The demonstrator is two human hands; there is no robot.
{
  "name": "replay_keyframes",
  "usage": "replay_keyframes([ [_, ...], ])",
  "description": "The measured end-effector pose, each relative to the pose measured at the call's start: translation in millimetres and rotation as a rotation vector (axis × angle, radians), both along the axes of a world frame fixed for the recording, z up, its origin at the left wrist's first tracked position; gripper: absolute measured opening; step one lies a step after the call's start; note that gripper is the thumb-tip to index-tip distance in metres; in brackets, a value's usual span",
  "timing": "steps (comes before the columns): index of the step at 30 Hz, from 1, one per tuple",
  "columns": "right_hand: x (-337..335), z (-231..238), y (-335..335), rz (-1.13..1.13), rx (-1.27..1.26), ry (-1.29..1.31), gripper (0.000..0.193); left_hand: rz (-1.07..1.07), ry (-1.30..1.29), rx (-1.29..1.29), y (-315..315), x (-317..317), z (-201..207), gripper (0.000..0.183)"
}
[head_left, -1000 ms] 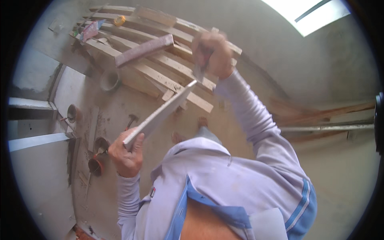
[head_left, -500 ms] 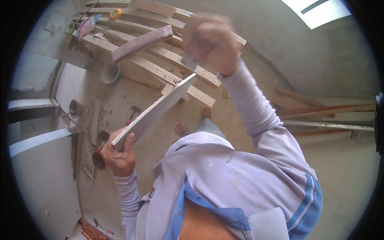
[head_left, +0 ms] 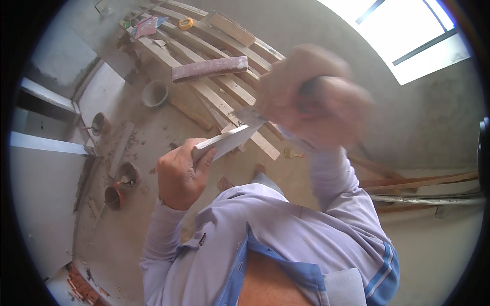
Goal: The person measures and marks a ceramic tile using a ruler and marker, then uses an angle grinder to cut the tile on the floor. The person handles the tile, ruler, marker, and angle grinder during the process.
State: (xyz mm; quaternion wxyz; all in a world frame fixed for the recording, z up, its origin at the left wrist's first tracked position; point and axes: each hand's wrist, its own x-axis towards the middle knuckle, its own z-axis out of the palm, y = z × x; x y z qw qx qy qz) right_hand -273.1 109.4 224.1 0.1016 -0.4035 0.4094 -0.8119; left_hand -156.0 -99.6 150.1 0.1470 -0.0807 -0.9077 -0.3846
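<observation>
My left hand point(head_left: 181, 173) grips the near end of a white flat panel, perhaps a tile point(head_left: 229, 138), thumb on one face and fingers behind. The panel is tilted, its narrow edge turned up and its far end pointing away to the right. My right hand point(head_left: 319, 97), smeared by motion, is closed round the dark handle of a flat-bladed scraper point(head_left: 246, 115). The scraper's greyish blade is at the far end of the panel's upper edge; whether it touches is too blurred to tell.
A slatted wooden rack point(head_left: 204, 92) carries a pinkish bar point(head_left: 209, 69), a wooden block point(head_left: 229, 29) and a yellow tape measure point(head_left: 186, 24). Buckets point(head_left: 155, 94) stand on the floor at left. A brush point(head_left: 293, 153) lies beyond the panel; long boards point(head_left: 418, 181) lie at right.
My right hand has swung down and to the right, bringing the scraper blade to the panel's far end. My left hand and the panel have shifted right and up in the picture; the view has turned.
</observation>
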Motion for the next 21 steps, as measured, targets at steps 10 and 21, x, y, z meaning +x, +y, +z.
replay_keyframes([
  [10,-34,-66,7,-0.271,0.339,-0.054,0.038,0.092,0.02,0.052,-9,13,-15,0.02],
  [21,32,-185,12,-0.406,1.115,0.635,0.066,0.283,-0.28,0.941,-43,16,-47,0.061],
])
